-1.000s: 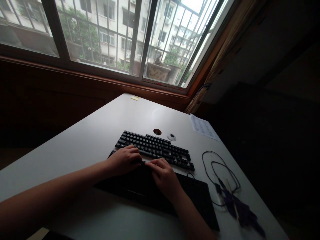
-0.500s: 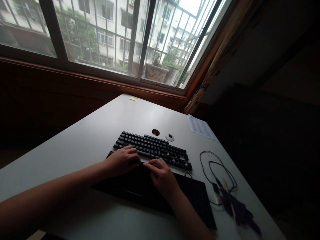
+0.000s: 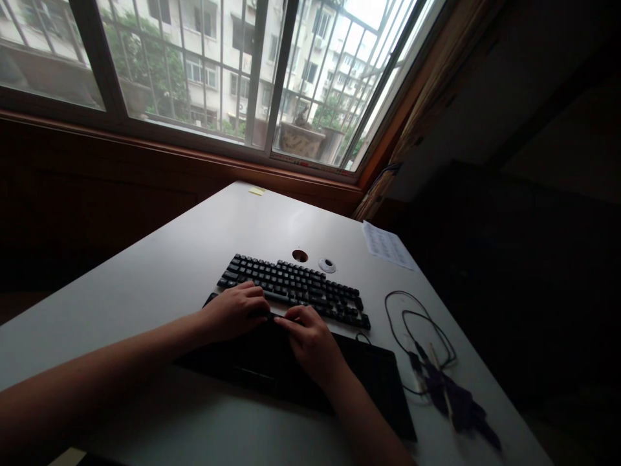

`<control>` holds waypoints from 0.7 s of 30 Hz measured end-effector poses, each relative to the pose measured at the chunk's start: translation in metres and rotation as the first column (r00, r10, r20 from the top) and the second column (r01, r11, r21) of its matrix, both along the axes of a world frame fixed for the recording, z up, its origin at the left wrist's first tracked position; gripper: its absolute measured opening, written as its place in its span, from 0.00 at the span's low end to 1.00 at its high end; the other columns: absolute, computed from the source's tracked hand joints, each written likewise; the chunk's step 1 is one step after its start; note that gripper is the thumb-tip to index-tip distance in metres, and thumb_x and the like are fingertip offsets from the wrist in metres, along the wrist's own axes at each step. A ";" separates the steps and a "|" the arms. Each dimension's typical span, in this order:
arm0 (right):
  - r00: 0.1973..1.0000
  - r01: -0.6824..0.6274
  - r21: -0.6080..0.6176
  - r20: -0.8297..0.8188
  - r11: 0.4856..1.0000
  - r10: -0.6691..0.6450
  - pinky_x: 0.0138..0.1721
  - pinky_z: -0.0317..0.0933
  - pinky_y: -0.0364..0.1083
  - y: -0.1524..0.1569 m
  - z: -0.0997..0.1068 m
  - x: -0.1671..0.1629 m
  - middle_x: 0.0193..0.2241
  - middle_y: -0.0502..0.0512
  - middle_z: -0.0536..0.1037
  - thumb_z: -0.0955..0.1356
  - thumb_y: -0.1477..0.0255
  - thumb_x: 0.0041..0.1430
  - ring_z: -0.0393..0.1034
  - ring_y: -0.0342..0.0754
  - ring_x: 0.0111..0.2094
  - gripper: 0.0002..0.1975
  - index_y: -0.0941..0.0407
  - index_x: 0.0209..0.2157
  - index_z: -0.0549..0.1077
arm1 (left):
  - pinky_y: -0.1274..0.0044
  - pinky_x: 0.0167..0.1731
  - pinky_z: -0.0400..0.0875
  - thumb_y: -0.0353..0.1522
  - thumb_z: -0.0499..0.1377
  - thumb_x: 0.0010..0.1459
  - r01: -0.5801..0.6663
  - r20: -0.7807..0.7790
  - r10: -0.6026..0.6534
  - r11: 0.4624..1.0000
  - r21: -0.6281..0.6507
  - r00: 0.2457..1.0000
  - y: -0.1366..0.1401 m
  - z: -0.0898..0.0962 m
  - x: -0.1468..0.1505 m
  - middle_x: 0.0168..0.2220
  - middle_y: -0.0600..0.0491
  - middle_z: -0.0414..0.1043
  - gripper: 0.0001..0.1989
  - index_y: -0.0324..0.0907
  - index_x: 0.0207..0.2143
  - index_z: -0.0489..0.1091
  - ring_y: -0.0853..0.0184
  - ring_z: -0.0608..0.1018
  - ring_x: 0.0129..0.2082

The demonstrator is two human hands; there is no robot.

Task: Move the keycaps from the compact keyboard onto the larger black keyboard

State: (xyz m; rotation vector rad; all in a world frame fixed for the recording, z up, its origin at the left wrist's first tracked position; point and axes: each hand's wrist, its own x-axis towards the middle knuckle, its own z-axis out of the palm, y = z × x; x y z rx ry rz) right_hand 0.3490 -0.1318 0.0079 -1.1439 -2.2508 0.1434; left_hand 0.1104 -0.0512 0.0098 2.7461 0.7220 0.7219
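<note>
A flat black keyboard body (image 3: 376, 385), with a short cable loop at its back right, lies on the desk below my hands. My left hand (image 3: 237, 309) is over its back edge, fingers curled down and their tips hidden. Close beside it, my right hand (image 3: 308, 333) bends its fingers at the same edge, thumb and forefinger pressed together. Something small and dark shows between the two hands, too dim to name. Just behind them lies a block of black keys (image 3: 295, 285) in keyboard order, with white desk showing through some gaps.
On the white desk (image 3: 160, 259) are a round hole (image 3: 299, 256), a white ring-shaped cover (image 3: 326, 265), a printed sheet (image 3: 385, 244) and a yellow note (image 3: 257, 191). A looped black cable (image 3: 439, 330) and a dark purple cloth (image 3: 460, 404) with a thin stick lie right. A barred window stands behind.
The whole view has shifted very slightly. Both hands stay at the back edge of the black keyboard body, with only tiny finger movement; the keys and other things lie as before.
</note>
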 end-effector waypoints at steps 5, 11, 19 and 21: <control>0.999 0.014 -0.027 -0.045 1.000 -0.015 0.48 0.69 0.54 -0.002 0.000 -0.001 0.43 0.57 0.74 0.65 0.85 0.59 0.67 0.52 0.45 0.24 0.50 0.52 0.76 | 0.71 0.40 0.67 0.33 0.61 0.63 -0.005 0.007 0.005 1.000 -0.008 1.000 -0.001 0.000 0.000 0.38 0.51 0.72 0.04 0.44 0.40 0.74 0.61 0.70 0.41; 0.993 0.024 -0.065 -0.117 0.998 -0.032 0.50 0.69 0.53 -0.002 -0.001 -0.001 0.45 0.58 0.72 0.62 0.85 0.60 0.68 0.51 0.46 0.29 0.50 0.59 0.70 | 0.72 0.40 0.67 0.33 0.61 0.63 -0.004 0.010 0.004 1.000 0.000 1.000 -0.002 0.002 -0.001 0.37 0.51 0.72 0.04 0.43 0.40 0.73 0.61 0.70 0.40; 0.999 0.014 -0.059 -0.031 0.998 -0.015 0.51 0.68 0.55 -0.003 0.000 -0.001 0.46 0.58 0.72 0.65 0.82 0.60 0.66 0.53 0.47 0.23 0.50 0.55 0.74 | 0.71 0.40 0.67 0.32 0.61 0.63 -0.003 0.000 0.003 1.000 -0.013 1.000 -0.001 0.002 -0.001 0.38 0.51 0.72 0.04 0.43 0.40 0.73 0.61 0.70 0.40; 0.999 0.014 -0.064 -0.031 0.998 -0.016 0.51 0.68 0.55 -0.003 0.001 -0.002 0.47 0.58 0.72 0.65 0.82 0.60 0.66 0.53 0.48 0.24 0.51 0.56 0.73 | 0.71 0.40 0.67 0.33 0.61 0.63 -0.004 0.003 0.004 1.000 -0.013 1.000 -0.001 0.002 -0.001 0.38 0.51 0.72 0.04 0.43 0.40 0.73 0.61 0.70 0.41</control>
